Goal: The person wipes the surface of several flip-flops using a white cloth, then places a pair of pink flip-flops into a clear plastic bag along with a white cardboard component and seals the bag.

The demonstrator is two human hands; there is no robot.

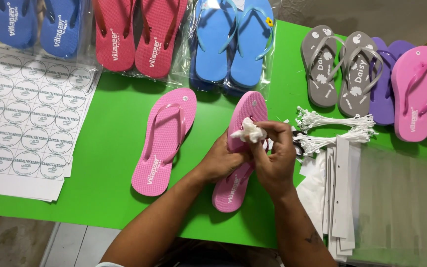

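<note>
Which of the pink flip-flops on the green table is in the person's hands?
The pink flip-flop at centre, gripped by the left hand and right hand with a white wad on it. Its mate lies untouched alongside; others sit far right.

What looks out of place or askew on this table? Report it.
Nothing looks damaged or spilled. Only the white cloth stands out, crumpled on the pink flip-flop held by the left hand and right hand.
</note>
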